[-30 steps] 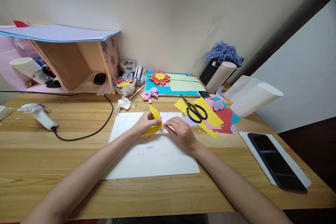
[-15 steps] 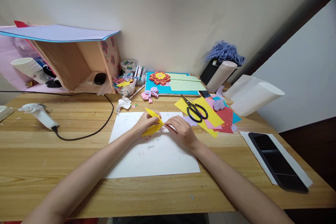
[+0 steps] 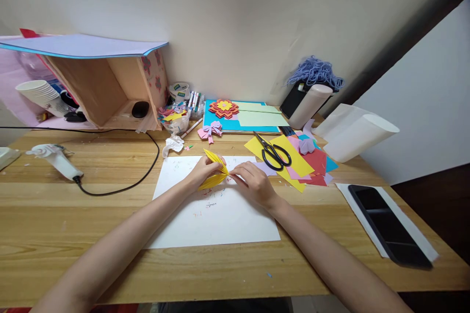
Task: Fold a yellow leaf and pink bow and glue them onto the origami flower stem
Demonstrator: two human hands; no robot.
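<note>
A pleated yellow paper fan (image 3: 214,170) lies over a white sheet (image 3: 215,210) in the middle of the wooden desk (image 3: 91,234). My left hand (image 3: 201,172) is closed on the fan's left side, fingers between its two spread wings. My right hand (image 3: 253,183) pinches the fan's folded centre from the right. Both forearms reach in from the near edge.
Black scissors (image 3: 273,152) rest on yellow and red paper scraps (image 3: 297,164) to the right. A glue gun (image 3: 58,164) with a black cable (image 3: 121,186) lies at left. A dark tray (image 3: 389,227) sits at right. Paper flowers, markers, a bowl of scraps and a cardboard box line the wall.
The fan's upper wing has been pressed lower toward the sheet, closing the spread between the wings. Both hands stay in nearly the same place.
</note>
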